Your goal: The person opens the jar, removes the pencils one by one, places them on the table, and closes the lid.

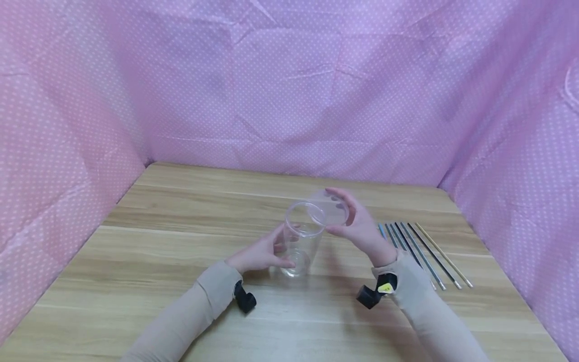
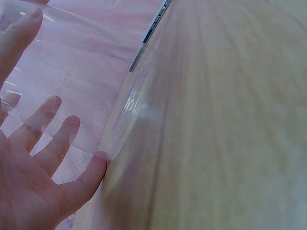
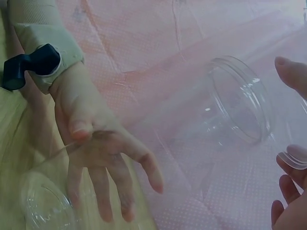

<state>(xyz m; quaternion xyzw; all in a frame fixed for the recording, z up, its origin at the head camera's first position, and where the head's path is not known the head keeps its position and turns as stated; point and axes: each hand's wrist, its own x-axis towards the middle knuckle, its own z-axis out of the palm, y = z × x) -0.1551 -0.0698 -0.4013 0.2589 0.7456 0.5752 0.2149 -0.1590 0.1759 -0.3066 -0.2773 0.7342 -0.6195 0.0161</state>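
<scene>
A tall clear plastic cup (image 1: 302,249) stands upright near the middle of the wooden table. From the left side my left hand (image 1: 262,251) holds it low down, fingers and thumb around its wall. My right hand (image 1: 362,229) pinches a clear round lid (image 1: 333,210) by its edge, between the thumb and the fingers. The lid is tilted at the right of the cup's rim (image 1: 289,221); whether they touch I cannot tell. In the right wrist view the cup's open mouth (image 3: 240,100) faces the right hand's fingers (image 3: 290,189).
Several slim pencil-like sticks (image 1: 436,251), blue, black and tan, lie side by side on the table (image 1: 158,241) at the right, partly behind the right forearm. Pink dotted cloth (image 1: 289,90) hangs around the back and sides. Each wrist carries a small black camera (image 1: 372,295).
</scene>
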